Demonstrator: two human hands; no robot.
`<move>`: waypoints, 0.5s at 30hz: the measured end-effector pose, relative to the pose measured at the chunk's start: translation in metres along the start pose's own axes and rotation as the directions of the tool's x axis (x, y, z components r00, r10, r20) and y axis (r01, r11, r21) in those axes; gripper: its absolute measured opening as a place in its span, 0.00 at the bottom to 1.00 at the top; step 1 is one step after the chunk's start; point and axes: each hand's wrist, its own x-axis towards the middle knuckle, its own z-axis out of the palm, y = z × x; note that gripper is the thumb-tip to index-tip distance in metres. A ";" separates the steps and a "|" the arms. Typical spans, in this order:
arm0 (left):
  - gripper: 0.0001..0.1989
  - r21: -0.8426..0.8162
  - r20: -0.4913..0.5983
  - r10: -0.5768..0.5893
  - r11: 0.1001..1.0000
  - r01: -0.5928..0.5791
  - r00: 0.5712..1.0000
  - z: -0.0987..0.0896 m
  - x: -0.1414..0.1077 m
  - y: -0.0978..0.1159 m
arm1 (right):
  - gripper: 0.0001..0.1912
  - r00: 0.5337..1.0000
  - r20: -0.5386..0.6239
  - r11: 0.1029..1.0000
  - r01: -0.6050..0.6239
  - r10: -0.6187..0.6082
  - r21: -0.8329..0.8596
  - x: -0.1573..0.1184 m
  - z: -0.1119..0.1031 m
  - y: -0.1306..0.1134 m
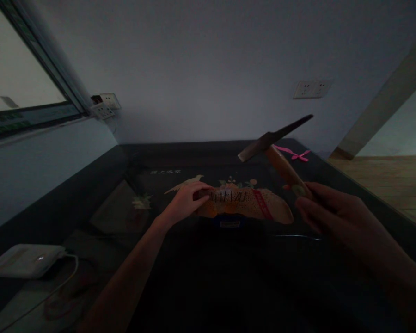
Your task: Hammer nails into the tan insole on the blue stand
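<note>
A hammer (287, 167) with a dark metal head and a wooden handle is raised at the right, its handle gripped in my right hand (324, 206). Below and left of its head lies a long brown speckled piece (273, 206) with dark marks and a red band. At the left end of this piece, my left hand (190, 199) holds it between curled fingers. Under the middle of the piece shows a dark blue object (229, 224) with a small label. What the left fingertips press on is partly hidden in the dim light.
The dark table (142, 155) bears a printed bird and flower pattern. A pink ribbon (300, 156) lies at the back right, and a white device (29, 260) with a cable at the left. Sockets (312, 89) are on the wall behind.
</note>
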 end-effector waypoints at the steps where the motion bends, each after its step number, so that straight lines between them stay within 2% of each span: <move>1: 0.11 0.021 -0.001 0.000 1.000 0.000 1.000 -0.003 0.000 0.000 | 0.18 0.997 -0.057 0.997 -0.043 0.047 0.066 -0.004 -0.001 0.007; 4: 0.10 0.058 -0.003 0.006 0.998 -0.006 1.000 -0.006 -0.001 0.001 | 0.18 0.970 -0.169 0.962 -0.133 0.177 0.240 -0.012 0.000 0.035; 6: 0.08 0.054 0.004 0.006 0.999 -0.006 1.000 -0.004 -0.001 0.002 | 0.17 0.949 -0.185 0.934 -0.191 0.255 0.303 -0.015 0.001 0.057; 9: 0.06 0.053 0.013 -0.021 0.998 0.020 1.000 0.002 -0.002 0.004 | 0.13 0.927 -0.207 0.891 -0.211 0.313 0.403 -0.016 -0.001 0.084; 12: 0.04 0.088 0.013 -0.038 0.995 0.036 0.999 0.008 -0.001 0.005 | 0.10 0.916 -0.192 0.849 -0.226 0.352 0.477 -0.014 -0.003 0.099; 15: 0.04 0.117 0.012 -0.042 0.992 0.041 0.999 0.009 0.000 0.006 | 0.10 0.913 -0.191 0.838 -0.228 0.361 0.497 -0.012 -0.005 0.104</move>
